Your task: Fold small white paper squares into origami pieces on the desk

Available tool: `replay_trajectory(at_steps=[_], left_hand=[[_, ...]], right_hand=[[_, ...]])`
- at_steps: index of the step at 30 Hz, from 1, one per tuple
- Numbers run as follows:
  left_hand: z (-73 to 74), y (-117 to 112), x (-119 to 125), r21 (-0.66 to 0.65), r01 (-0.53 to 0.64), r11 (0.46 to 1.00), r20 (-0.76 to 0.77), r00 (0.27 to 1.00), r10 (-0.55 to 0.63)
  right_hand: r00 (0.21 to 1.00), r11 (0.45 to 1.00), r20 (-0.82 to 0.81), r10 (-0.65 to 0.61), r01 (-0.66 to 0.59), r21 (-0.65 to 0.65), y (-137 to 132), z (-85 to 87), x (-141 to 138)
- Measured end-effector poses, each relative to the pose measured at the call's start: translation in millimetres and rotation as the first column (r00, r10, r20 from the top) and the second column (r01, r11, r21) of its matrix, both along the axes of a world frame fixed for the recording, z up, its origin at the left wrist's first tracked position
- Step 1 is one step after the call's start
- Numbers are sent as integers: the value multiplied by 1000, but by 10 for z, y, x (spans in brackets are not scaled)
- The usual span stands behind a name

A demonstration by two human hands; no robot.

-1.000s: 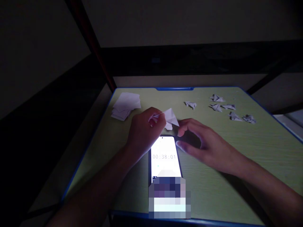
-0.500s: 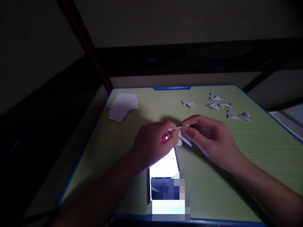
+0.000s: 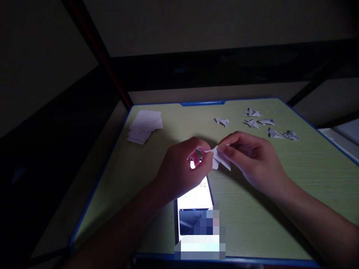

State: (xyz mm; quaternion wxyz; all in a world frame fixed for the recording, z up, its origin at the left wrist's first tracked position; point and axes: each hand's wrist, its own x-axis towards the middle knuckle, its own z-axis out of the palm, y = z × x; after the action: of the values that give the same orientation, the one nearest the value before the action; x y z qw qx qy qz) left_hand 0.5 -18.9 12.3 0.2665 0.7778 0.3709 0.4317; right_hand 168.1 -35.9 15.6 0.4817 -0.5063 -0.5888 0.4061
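Your left hand and right hand both pinch small folded paper, thumb against fingers, raised over worktop near phone; two-sided grip likely keeps creases steady. Loose sheets lie far left, folded paper figures far right, probably to keep them separate. Your fingers hide paper's edges; left hand covers part of phone; phone's lower end pixelated; surroundings too dark to read.
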Motion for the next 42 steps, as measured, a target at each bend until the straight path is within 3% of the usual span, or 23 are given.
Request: replay_trajectory(at_steps=[6,13,24,32,42], left_hand=[[82,17,-11,-271,120,955,185,980,-71],[50,29,29,-368,186,911,251,963,-95],[-29,60,35,-395,153,906,206,976,-74],[-24,77,25,-371,115,921,199,979,-42],[-73,62,21,-264,22,964,122,992,11]], right_hand=[[1000,1000,-22,2,-2,-24,0,40,-10],[998,998,-46,46,-47,-36,-8,31,-24],[1000,999,-4,29,-29,-15,2,17,-36],[984,985,-48,171,-172,-21,-31,45,-38],[985,992,-145,97,-107,-63,14,-16,-51]])
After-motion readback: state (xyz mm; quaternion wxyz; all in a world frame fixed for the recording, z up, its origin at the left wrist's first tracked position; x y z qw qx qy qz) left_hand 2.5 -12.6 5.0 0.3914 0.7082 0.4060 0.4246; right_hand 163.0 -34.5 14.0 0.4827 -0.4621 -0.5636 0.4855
